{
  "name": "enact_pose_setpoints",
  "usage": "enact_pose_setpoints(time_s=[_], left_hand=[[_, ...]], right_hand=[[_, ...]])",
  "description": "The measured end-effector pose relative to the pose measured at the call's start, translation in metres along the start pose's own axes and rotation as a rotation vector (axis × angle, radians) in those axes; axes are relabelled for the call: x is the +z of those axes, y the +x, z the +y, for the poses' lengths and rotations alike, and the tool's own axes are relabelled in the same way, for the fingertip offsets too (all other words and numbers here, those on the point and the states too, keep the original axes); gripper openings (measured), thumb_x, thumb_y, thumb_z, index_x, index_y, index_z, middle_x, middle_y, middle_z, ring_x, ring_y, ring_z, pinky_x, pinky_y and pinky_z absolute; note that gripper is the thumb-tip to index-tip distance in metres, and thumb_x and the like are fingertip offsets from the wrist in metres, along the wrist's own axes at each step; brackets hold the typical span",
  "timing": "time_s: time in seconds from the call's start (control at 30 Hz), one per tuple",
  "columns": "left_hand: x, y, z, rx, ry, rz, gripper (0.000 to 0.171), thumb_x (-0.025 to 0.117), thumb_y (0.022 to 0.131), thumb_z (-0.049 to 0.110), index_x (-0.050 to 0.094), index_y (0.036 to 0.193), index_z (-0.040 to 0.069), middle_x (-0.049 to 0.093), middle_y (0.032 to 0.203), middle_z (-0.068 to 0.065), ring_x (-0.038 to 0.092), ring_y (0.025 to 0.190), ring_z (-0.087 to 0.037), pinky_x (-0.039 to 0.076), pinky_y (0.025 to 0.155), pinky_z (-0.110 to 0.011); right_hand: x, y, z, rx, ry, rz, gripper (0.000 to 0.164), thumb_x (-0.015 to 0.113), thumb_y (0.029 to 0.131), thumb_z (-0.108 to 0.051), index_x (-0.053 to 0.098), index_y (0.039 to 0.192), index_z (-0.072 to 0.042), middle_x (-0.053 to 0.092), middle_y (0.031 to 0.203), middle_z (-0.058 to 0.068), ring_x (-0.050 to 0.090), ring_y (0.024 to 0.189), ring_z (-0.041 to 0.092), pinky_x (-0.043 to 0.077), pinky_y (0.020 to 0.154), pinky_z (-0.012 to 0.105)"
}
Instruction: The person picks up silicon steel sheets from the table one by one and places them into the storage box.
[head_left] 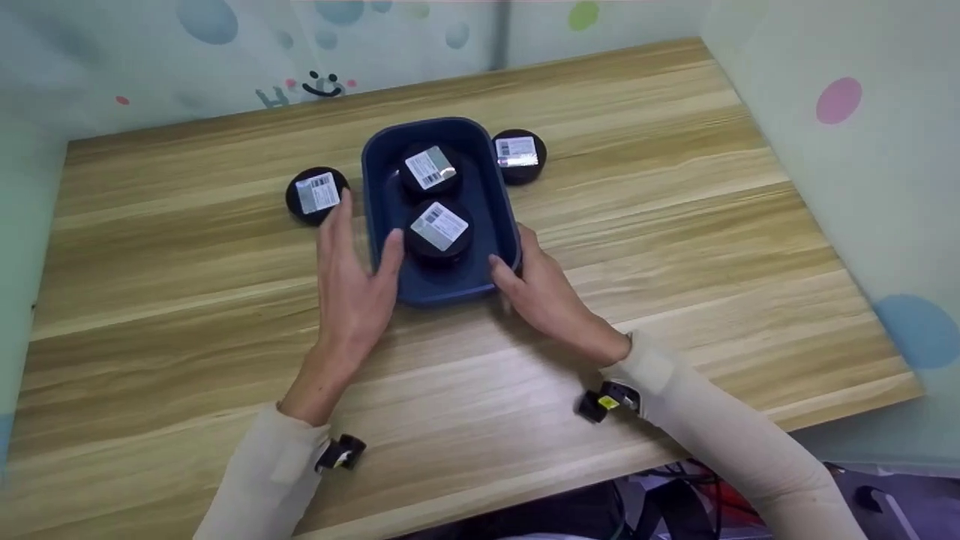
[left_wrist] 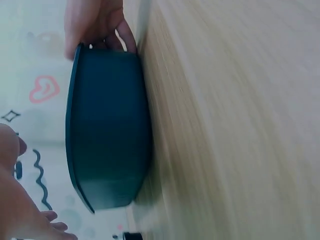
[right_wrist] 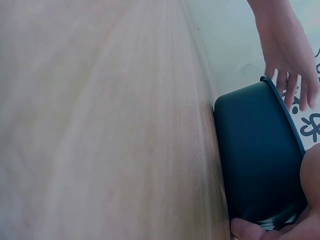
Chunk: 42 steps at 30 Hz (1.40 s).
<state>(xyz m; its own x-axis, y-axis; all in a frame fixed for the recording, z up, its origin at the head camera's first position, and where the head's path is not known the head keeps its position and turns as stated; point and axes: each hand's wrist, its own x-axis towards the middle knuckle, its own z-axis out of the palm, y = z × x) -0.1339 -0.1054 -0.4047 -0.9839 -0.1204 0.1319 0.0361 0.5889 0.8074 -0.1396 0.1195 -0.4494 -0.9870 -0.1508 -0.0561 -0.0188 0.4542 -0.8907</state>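
Observation:
A dark blue rectangular bin (head_left: 450,295) sits mid-table, with two round black containers inside, a nearer one (head_left: 439,231) and a farther one (head_left: 430,169), each bearing a white label. My right hand (head_left: 549,294) grips the bin's near right corner, thumb over the rim and fingers against the outer wall. Beside the bin's left wall is my left hand (head_left: 351,289), fingers extended and thumb apart; in the right wrist view its straight fingers (right_wrist: 295,90) hover by the rim. Whether they touch it I cannot tell.
One black labelled container (head_left: 315,196) lies left of the bin, close to my left fingertips. Another (head_left: 517,156) is on the right, against the bin's far right side. The wooden table (head_left: 712,247) meets patterned walls at the back and right. Cables (head_left: 675,480) lie below its front edge.

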Motion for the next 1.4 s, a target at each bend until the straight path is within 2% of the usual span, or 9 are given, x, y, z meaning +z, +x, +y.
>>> enact_pose_setpoints(time_s=[0.17,0.4,0.63,0.83,0.97,1.17,1.4], left_hand=[[-0.007,-0.004,-0.013,-0.044,-0.055,0.021,0.07,0.053,0.102,0.04,0.022,0.16,0.016,0.029,0.163,-0.011,0.025,0.153,-0.026,0.02,0.126,-0.045],[-0.003,-0.011,-0.027,-0.135,-0.151,-0.017,0.067,0.05,0.104,0.038,0.021,0.161,0.016,0.035,0.16,-0.012,0.046,0.138,-0.034,0.04,0.115,-0.046],[0.004,-0.015,-0.034,-0.202,-0.244,-0.086,0.065,0.047,0.106,0.035,0.021,0.16,0.01,0.034,0.161,-0.013,0.033,0.149,-0.026,0.037,0.119,-0.039],[0.009,-0.016,-0.036,-0.252,-0.269,-0.153,0.064,0.044,0.107,0.035,0.021,0.16,0.011,0.033,0.162,-0.012,0.036,0.148,-0.024,0.035,0.12,-0.036],[0.011,-0.017,-0.035,-0.251,-0.262,-0.195,0.063,0.043,0.107,0.035,0.02,0.16,0.011,0.031,0.163,-0.012,0.033,0.15,-0.023,0.03,0.123,-0.035],[0.015,-0.019,-0.035,-0.19,-0.19,-0.222,0.056,0.036,0.109,0.034,0.025,0.159,0.012,0.031,0.164,-0.009,0.027,0.153,-0.021,0.021,0.126,-0.038],[0.016,-0.019,-0.034,-0.171,-0.151,-0.222,0.055,0.033,0.11,0.034,0.026,0.159,0.01,0.032,0.163,-0.012,0.027,0.152,-0.023,0.021,0.126,-0.04]], right_hand=[[-0.002,0.0,0.0,0.003,-0.009,0.009,0.056,0.052,0.101,-0.028,0.033,0.151,-0.013,0.054,0.054,-0.001,0.061,0.05,0.026,0.047,0.061,0.029],[-0.001,0.0,-0.001,0.011,-0.001,-0.003,0.056,0.052,0.101,-0.028,0.032,0.151,-0.013,0.055,0.055,0.002,0.06,0.05,0.025,0.046,0.058,0.03],[0.0,-0.001,-0.002,0.01,-0.001,-0.002,0.056,0.052,0.101,-0.028,0.032,0.152,-0.014,0.055,0.055,0.001,0.059,0.05,0.024,0.046,0.057,0.029],[0.0,-0.001,-0.001,-0.003,0.0,0.004,0.056,0.052,0.1,-0.028,0.033,0.151,-0.015,0.052,0.053,-0.001,0.058,0.049,0.02,0.046,0.06,0.028],[0.0,-0.001,0.0,-0.011,0.007,-0.001,0.057,0.052,0.101,-0.027,0.032,0.152,-0.014,0.053,0.053,-0.002,0.058,0.049,0.021,0.046,0.058,0.028],[-0.002,0.0,0.0,-0.022,0.003,-0.014,0.057,0.052,0.101,-0.027,0.031,0.152,-0.012,0.054,0.054,-0.001,0.059,0.05,0.025,0.045,0.054,0.028],[-0.005,0.002,-0.002,-0.015,-0.02,-0.04,0.058,0.053,0.102,-0.029,0.031,0.152,-0.009,0.054,0.054,-0.002,0.06,0.05,0.024,0.045,0.059,0.029]])
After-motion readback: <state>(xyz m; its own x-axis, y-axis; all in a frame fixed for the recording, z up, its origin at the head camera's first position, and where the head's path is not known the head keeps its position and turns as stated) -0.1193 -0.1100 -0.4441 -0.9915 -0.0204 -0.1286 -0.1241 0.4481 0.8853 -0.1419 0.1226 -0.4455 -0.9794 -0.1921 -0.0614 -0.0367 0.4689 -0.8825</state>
